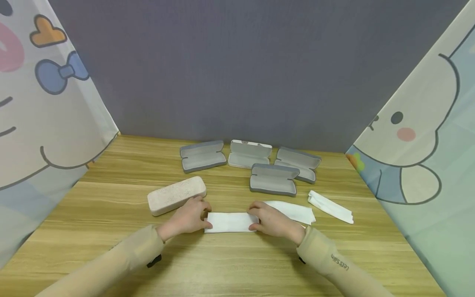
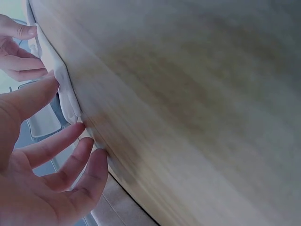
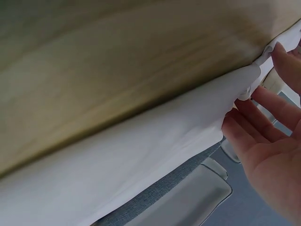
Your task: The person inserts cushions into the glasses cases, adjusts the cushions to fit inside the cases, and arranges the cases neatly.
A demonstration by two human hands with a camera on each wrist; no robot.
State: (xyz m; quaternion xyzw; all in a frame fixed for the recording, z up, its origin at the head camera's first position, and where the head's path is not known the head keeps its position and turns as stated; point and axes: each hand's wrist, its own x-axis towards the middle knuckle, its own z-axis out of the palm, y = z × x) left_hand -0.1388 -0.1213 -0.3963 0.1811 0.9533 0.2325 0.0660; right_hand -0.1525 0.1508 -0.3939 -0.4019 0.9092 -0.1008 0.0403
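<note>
A folded white cloth (image 1: 230, 222) lies flat as a strip on the wooden table, held at both ends. My left hand (image 1: 191, 216) grips its left end, thumb at the near edge and index finger at the far edge; the left wrist view shows the other fingertips (image 2: 99, 162) by the tabletop. At the other end my right hand (image 1: 272, 219) pinches the cloth between thumb and fingers. A second white cloth (image 1: 293, 211) lies just behind the right hand, which partly hides it. Farther right rests a third, narrow folded cloth (image 1: 330, 207).
A closed pale glasses case (image 1: 177, 195) lies behind my left hand. Open glasses cases stand toward the back: a grey one (image 1: 203, 156), a white-edged one (image 1: 250, 154), another grey one (image 1: 297, 163) and a nearer grey one (image 1: 273, 180). A grey partition (image 1: 237, 74) closes off the far edge.
</note>
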